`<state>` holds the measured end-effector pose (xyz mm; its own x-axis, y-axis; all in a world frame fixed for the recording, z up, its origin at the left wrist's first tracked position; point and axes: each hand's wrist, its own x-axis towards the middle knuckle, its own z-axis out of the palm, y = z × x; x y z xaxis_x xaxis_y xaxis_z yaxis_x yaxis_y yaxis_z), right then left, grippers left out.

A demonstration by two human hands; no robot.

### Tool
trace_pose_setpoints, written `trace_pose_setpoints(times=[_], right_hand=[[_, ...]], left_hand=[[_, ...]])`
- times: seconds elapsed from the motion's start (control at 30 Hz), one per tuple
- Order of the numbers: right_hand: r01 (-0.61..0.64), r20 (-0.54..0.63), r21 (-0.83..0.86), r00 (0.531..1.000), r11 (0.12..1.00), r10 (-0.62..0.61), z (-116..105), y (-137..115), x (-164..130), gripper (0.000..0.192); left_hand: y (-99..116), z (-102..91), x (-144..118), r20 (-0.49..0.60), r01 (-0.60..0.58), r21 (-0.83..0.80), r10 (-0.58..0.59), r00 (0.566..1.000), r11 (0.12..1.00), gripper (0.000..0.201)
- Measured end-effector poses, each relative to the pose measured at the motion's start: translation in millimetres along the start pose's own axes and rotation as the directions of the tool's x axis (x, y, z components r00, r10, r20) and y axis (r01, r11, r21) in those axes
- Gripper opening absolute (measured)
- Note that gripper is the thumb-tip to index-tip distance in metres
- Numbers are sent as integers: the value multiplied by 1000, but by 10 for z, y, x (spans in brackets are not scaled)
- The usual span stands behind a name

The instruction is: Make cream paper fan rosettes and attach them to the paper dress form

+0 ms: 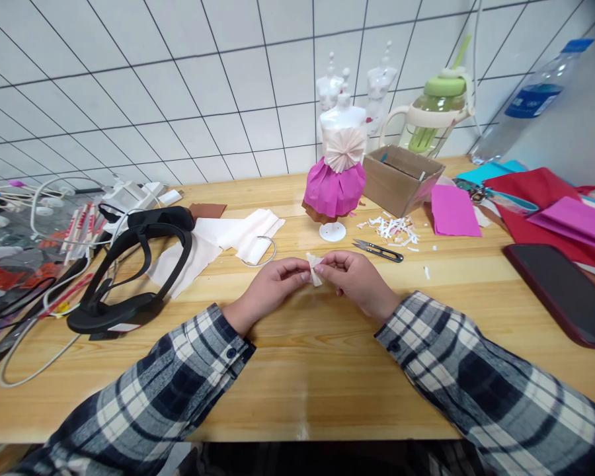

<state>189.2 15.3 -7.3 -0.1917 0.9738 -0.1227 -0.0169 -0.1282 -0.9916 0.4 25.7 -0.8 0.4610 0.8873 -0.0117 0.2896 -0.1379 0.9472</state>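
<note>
A small folded piece of cream crepe paper [315,270] is pinched between my two hands, above the front middle of the table. My left hand [280,283] grips its left side between thumb and fingers. On the other side, the thumb and index finger of my right hand [359,281] close on it. Beyond my hands stands a small white dress form [342,118] on a round base, wearing a pink paper skirt [334,188] and a pleated cream paper fan [345,149] on its chest. Black thread snips [378,250] lie just past my right hand.
White paper scraps [394,229] lie before a cardboard box [401,178]. Cream paper sheets [193,254] and a black headset strap [133,271] are at left. Pink paper [456,210], red sheets [530,198] and a phone [565,291] occupy the right. A jug [434,112] stands behind.
</note>
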Motion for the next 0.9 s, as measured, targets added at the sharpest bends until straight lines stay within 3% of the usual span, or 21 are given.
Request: trace_pose_setpoints(times=[0.4, 0.7, 0.9], right_hand=[[75, 34, -84, 997, 994, -72, -22, 47, 10, 26], [54, -30, -20, 998, 998, -55, -33, 18, -7, 27], [24, 10, -34, 1000, 999, -24, -2, 32, -6, 28]], left_hand=[[11, 34, 18, -75, 47, -115, -56, 996, 992, 26], [5, 4, 9, -22, 89, -196, -95, 995, 977, 25], [25, 33, 18, -50, 65, -125, -72, 996, 990, 27]])
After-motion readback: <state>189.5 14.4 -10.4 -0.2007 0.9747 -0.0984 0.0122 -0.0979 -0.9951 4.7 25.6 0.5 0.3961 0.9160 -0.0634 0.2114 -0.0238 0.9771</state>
